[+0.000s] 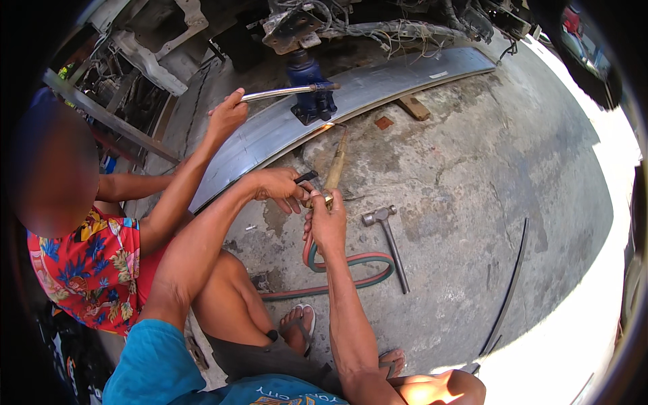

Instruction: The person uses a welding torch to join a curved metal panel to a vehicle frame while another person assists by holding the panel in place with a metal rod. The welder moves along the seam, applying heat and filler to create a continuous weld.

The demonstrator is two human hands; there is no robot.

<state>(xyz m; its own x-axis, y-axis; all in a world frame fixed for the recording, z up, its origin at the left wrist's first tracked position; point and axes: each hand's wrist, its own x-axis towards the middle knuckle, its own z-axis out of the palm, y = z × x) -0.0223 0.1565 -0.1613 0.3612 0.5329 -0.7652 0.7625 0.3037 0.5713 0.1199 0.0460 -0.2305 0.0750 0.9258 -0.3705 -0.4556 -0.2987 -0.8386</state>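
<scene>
My right hand (327, 219) is closed around the valve end of a brass gas torch (336, 165). The torch points away from me, and a small orange flame (327, 127) shows near its tip at the edge of a long metal plate (233, 152). Close by, my left hand (278, 189) holds a short black object (306, 177) whose kind I cannot make out. Its lower fingers reach toward the torch's valves. A red and green twin hose (358, 259) loops below the torch. On the plate stands a blue bottle jack (312, 88), pressed up under a rusty bracket (291, 32).
At left, a co-worker in a red floral shirt (94, 270) grips a steel bar (280, 92) at the jack. A ball-peen hammer (391, 246) lies right of the hose. A wood block (413, 108) sits under the plate; a black strip (507, 290) lies farther right. Vehicle wiring (405, 34) hangs above.
</scene>
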